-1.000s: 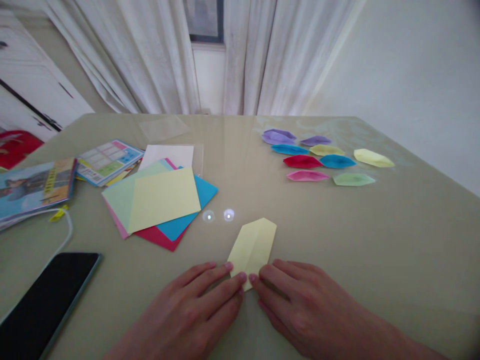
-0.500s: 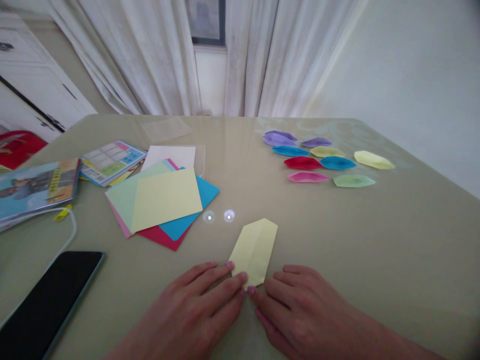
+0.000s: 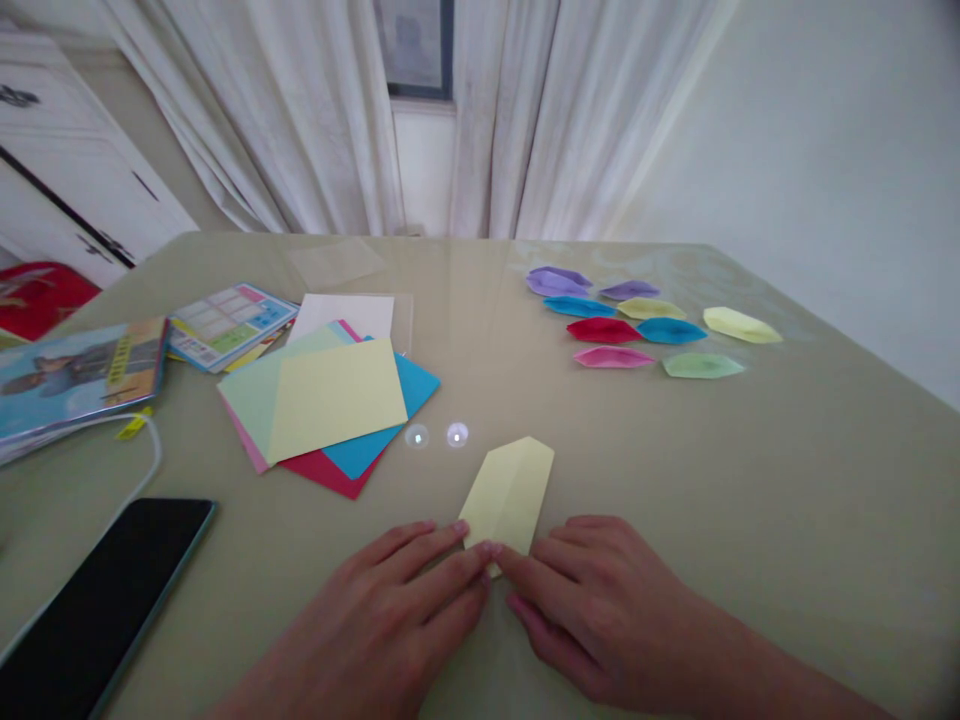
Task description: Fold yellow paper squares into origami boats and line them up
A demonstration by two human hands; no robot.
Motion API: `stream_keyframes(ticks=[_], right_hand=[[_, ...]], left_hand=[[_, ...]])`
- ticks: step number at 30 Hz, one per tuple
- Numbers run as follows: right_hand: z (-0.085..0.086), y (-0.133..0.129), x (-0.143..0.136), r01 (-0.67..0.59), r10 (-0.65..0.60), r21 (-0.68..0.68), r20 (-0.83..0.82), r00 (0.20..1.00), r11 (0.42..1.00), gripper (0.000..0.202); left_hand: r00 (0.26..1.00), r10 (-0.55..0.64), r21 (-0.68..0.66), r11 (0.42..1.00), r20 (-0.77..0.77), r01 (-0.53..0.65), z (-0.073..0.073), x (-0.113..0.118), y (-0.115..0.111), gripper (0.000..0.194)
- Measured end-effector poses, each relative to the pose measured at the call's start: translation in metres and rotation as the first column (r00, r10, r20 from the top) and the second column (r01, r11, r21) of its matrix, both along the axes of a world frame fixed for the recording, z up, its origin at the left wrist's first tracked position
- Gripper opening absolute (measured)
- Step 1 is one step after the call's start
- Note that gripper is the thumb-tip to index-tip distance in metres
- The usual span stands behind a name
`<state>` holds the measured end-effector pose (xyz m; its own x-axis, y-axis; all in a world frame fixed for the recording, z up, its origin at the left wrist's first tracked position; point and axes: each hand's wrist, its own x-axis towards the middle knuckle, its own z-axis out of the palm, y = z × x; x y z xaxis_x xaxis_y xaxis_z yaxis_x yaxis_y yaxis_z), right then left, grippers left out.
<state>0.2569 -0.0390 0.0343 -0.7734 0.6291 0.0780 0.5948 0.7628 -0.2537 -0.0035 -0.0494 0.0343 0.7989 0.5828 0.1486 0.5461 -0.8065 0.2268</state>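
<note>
left hand, fingers spread, and right hand, grip unclear, touch yellow paper's near end on table.

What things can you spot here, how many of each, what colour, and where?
Folded paper: one, pale yellow, front centre
Small folded papers: at least nine, purple/blue/yellow/red/pink/green, back right
Loose sheets: at least five, yellow/green/pink/red/blue, overlapping, left of centre
White sheet: one, white, behind them
Picture booklet: at least one, multicoloured, left edge
Printed cover: one, multicoloured, beside the booklet
Phone-like device: one, black, front left
Cable: one, white, left
Table: one, beige, beneath everything listed above
Curtains: at least two, white, back
Window: one, dark-framed, between curtains
Cabinet: one, white, far left
Red item: one, red, far left, unclear
Wall: one, white, right
Left hand: one, bare, on folded paper
Right hand: one, bare, fingertip at its near end
</note>
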Motion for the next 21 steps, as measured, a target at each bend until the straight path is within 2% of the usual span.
stream_keyframes(ticks=[6,10,13,16,21], right_hand=[[-0.0031,0.0007,0.0052,0.049,-0.044,-0.061,0.079,0.996,0.997,0.024],[-0.0043,0.0030,0.0045,0.079,-0.080,0.041,0.022,0.997,0.996,0.018],[-0.0056,0.0027,0.0002,0.019,-0.018,0.080,-0.012,1.000,0.997,0.019],[-0.0067,0.0015,-0.0016,-0.014,0.013,0.026,0.019,1.000,1.000,0.020],[-0.0072,0.0056,0.0029,0.100,-0.097,-0.082,0.043,0.994,0.992,0.020]], left_hand=[[1.000,0.027,-0.061,0.998,0.006,-0.027,0.0017,-0.0009,-0.0010,0.038],[0.999,0.037,-0.077,0.996,0.020,-0.035,0.0005,-0.0019,-0.0008,0.043],[0.999,0.029,-0.073,0.997,0.027,-0.027,-0.0005,-0.0012,0.0017,0.040],[1.000,0.006,-0.082,0.997,0.007,-0.005,-0.0001,-0.0008,0.0037,0.035],[1.000,0.003,-0.105,0.994,-0.020,-0.005,0.0016,-0.0023,0.0015,0.035]])
